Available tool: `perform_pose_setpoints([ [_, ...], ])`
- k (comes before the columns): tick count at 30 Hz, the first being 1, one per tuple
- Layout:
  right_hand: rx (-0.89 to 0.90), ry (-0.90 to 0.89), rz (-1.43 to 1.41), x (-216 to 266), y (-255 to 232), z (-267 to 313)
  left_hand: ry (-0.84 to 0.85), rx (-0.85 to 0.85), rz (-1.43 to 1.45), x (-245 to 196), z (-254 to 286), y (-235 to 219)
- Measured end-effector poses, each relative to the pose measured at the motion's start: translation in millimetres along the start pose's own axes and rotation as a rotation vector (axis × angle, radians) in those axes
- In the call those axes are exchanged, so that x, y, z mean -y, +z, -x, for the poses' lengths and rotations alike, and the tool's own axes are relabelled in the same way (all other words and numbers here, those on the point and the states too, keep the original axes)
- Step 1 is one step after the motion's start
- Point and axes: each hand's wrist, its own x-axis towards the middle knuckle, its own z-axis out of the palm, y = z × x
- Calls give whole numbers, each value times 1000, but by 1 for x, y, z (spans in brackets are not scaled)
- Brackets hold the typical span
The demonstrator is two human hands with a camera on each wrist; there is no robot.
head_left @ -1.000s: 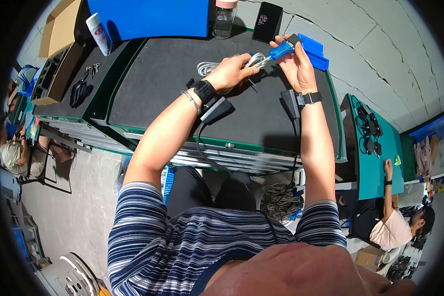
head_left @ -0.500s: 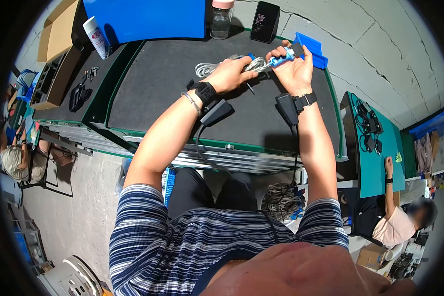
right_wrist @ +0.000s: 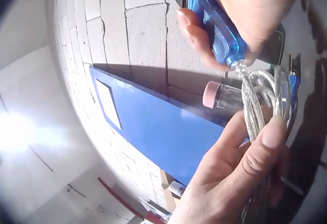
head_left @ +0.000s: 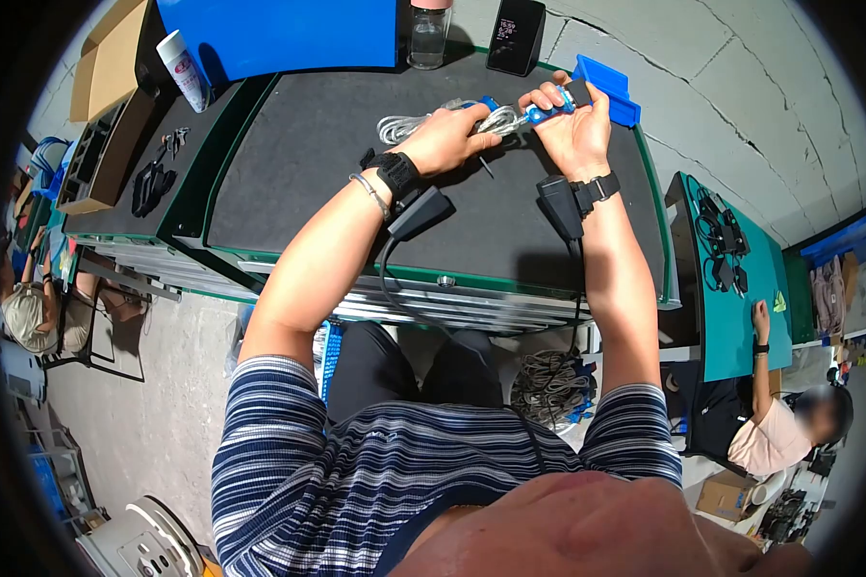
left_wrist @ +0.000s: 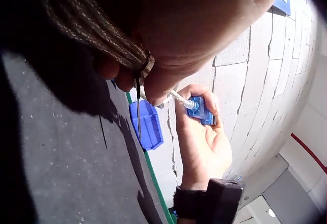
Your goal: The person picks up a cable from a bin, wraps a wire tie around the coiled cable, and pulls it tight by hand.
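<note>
My left hand (head_left: 446, 142) grips a coiled, clear-jacketed cable (head_left: 499, 122) above the dark mat; in the left wrist view a dark tie binds the bundle (left_wrist: 110, 40). My right hand (head_left: 575, 135) has its fingers curled round the translucent blue connector (right_wrist: 216, 27) at the cable's end. A black piece (head_left: 577, 93) is at the connector's far end, by the right thumb. The cable runs from the connector to the left hand, as the right wrist view shows. Another blue connector (right_wrist: 294, 83) lies beside the loops.
A blue bin (head_left: 606, 88) stands behind the right hand. A phone (head_left: 516, 38), a pink-capped bottle (head_left: 428, 38) and a blue panel (head_left: 289, 34) line the back edge. To the left are a spray can (head_left: 182, 71) and an open carton (head_left: 106, 125). A person sits at the far right.
The right hand has lowered slightly and turned, its fingers now curled round the blue connector where they were more extended before. The left hand keeps its grip on the cable.
</note>
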Motion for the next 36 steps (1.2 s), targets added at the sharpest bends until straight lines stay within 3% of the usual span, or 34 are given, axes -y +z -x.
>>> perform_pose_setpoints([
  [10,72,34,-37,1,0,0,4,-6,-11,-1,0,-2],
  [12,-39,8,-40,-1,10,3,-5,-7,-10,-2,0,-1],
  [15,-36,23,-89,0,4,0,2,-23,6,-9,2,-5],
  [17,-9,45,-117,3,-2,-2,-107,78,-18,-16,2,-11],
  [21,32,46,-134,3,-3,-1,-105,77,-36,-11,1,-9],
  [23,35,34,-120,1,-3,-2,-22,-7,-19,-4,1,-5],
  [28,25,25,-91,2,-8,-5,6,29,-110,1,1,-3],
  [30,-59,-2,-49,1,-7,-3,7,54,-133,5,1,-3],
  [33,-25,-27,-12,5,-16,-6,96,69,-169,8,3,-2],
  [35,-77,-65,52,8,-16,-7,54,81,-166,2,3,-5],
  [36,-129,-101,116,9,-13,-7,-67,91,28,-4,3,-8],
])
